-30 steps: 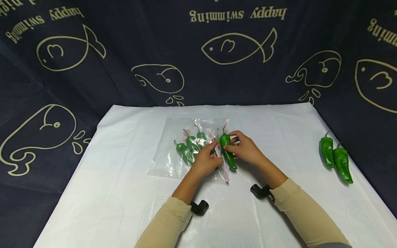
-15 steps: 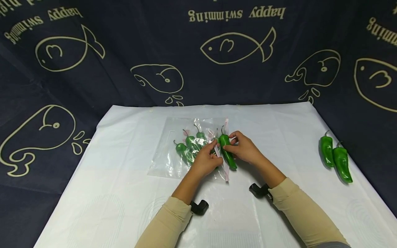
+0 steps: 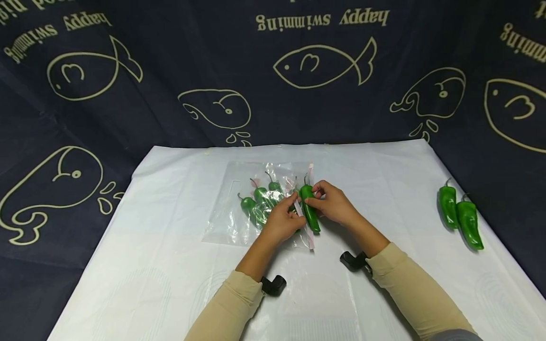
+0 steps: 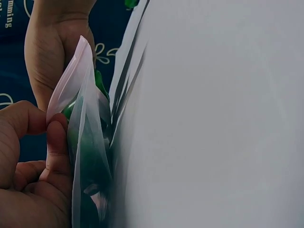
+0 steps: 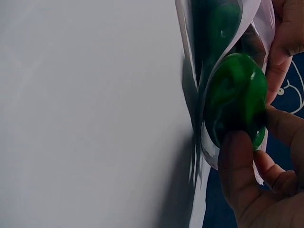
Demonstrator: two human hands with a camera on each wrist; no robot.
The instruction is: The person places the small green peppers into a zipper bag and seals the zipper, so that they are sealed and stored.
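A clear plastic zip bag [image 3: 223, 222] lies on the white table with several green peppers [image 3: 248, 205] inside. Its pinkish mouth edge faces right. My left hand [image 3: 282, 220] pinches the upper lip of that mouth; the left wrist view shows the lip [image 4: 71, 78] raised between thumb and finger. Another green pepper [image 3: 310, 213] is gripped by my right hand [image 3: 337, 203], at the bag's opening. In the right wrist view this pepper [image 5: 240, 95] sits between the parted bag edges, thumb and fingers around its near end. How deep it lies in the bag is partly hidden.
Two more green peppers [image 3: 448, 207] lie side by side near the right edge of the white-covered table [image 3: 141, 213]. A dark blue curtain [image 3: 162, 57] with fish drawings hangs behind and beside the table. Black wrist cameras [image 3: 273, 285] sit under both forearms.
My right hand has moved slightly left, carrying the pepper a little further into the bag's mouth. The left hand keeps its hold on the bag lip, nearly still.
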